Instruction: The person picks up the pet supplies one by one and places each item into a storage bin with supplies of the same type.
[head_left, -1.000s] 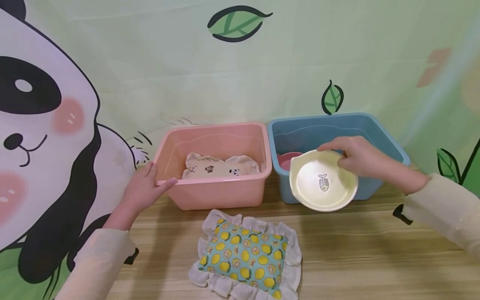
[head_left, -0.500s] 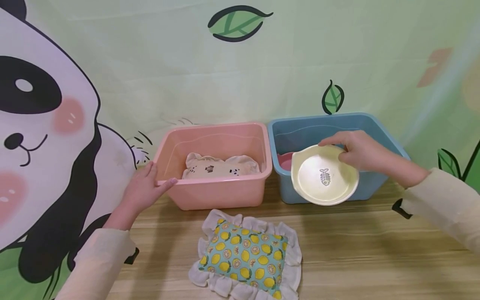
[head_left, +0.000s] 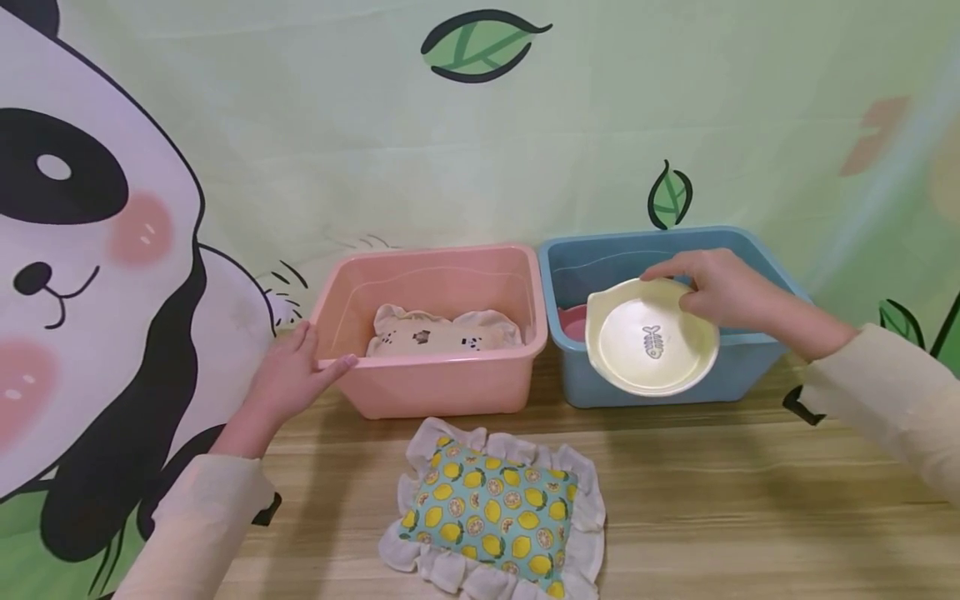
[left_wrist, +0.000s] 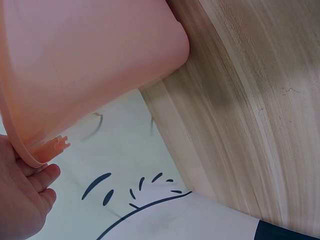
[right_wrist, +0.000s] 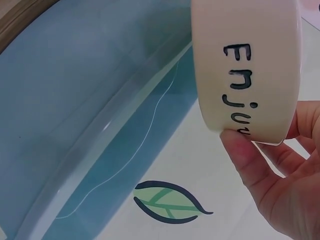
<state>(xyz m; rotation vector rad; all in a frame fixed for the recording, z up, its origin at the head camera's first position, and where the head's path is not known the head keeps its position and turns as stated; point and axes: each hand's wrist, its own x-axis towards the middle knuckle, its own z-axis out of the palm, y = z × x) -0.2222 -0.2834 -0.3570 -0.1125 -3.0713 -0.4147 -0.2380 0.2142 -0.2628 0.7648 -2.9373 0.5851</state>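
My right hand [head_left: 720,287] grips a cream bowl [head_left: 651,337] by its far rim, tilted so its inside with a fish-bone mark faces me. The bowl hangs over the front of the blue tub [head_left: 750,371], in which a pink dish [head_left: 573,321] lies. In the right wrist view my thumb [right_wrist: 250,155] presses the bowl's lettered side [right_wrist: 245,65] above the blue tub's wall [right_wrist: 75,100]. My left hand [head_left: 288,379] rests on the front left corner of the pink tub [head_left: 442,387], fingers fairly straight. The left wrist view shows my fingertips [left_wrist: 42,175] against the pink tub's rim [left_wrist: 30,155].
A cream cloth cushion [head_left: 442,333] lies inside the pink tub. A frilled lemon-print cushion [head_left: 491,512] lies on the wooden table [head_left: 750,517] in front of the tubs. A panda and leaf backdrop [head_left: 97,250] stands close behind both tubs.
My right hand has carried the cream bowl a little up and back, further over the blue tub. My left hand has stayed on the pink tub's corner.
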